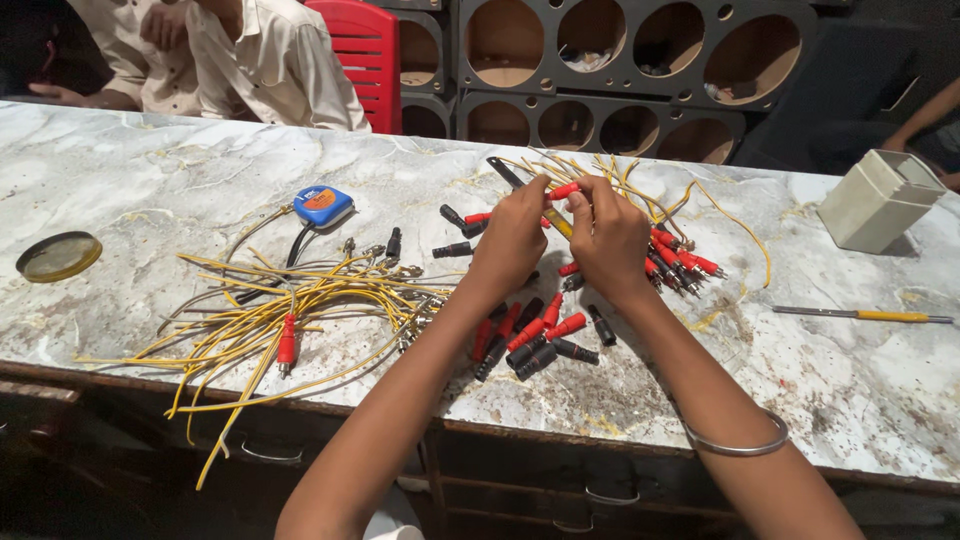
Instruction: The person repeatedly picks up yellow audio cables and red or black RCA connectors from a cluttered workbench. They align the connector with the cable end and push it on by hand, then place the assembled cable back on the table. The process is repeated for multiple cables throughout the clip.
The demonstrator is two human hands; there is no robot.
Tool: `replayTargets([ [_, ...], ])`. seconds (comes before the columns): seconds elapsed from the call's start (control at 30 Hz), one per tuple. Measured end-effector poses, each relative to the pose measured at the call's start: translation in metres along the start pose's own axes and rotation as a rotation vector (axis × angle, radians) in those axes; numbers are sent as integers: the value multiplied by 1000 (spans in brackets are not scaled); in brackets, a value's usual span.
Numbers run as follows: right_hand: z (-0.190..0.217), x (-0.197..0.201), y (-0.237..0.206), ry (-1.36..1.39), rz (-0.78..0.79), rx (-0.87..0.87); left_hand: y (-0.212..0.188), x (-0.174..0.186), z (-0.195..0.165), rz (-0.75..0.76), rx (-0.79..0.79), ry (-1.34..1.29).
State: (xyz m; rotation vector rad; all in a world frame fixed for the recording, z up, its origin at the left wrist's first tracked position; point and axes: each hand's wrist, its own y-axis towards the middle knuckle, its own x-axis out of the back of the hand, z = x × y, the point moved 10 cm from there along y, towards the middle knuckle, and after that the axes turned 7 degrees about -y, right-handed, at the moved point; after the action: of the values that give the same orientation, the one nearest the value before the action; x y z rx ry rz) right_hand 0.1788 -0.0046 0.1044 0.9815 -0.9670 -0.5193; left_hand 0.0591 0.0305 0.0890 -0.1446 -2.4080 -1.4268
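— The fingers?
— Fingertips of both hands are pinched together on one red plug [563, 190], held above the marble worktop [150, 170]. The left hand [512, 238] grips its near end, the right hand [607, 235] the far end.
— Which way does it lie?
— Its long axis runs left to right, tilted slightly up toward the right; a yellow wire [700, 195] trails off beyond it.
— How many more?
— Under the wrists lies a loose pile of plug sleeves [535, 340], roughly five red and five black, smooth tapered plastic. Right of the hands sits a cluster of wired red plugs [680, 262]; I cannot count them.
— Further out?
— One bundle of yellow wires [270, 320], one blue tape measure [322, 206], one yellow-handled screwdriver [860, 315], one round brass lid [58, 255], one beige box [880, 198].
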Motion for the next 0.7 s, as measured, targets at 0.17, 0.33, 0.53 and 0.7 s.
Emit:
replayTargets([
  [0.17, 2, 1, 0, 12, -12, 20, 4, 6, 2, -2, 67, -101],
  [0.33, 3, 2, 0, 14, -13, 14, 5, 10, 4, -17, 139, -133],
  [0.53, -2, -1, 2, 35, 9, -35, 4, 6, 6, 50, 103, -12],
  [0.7, 0, 0, 2, 37, -11, 0, 4, 10, -1, 19, 23, 86],
])
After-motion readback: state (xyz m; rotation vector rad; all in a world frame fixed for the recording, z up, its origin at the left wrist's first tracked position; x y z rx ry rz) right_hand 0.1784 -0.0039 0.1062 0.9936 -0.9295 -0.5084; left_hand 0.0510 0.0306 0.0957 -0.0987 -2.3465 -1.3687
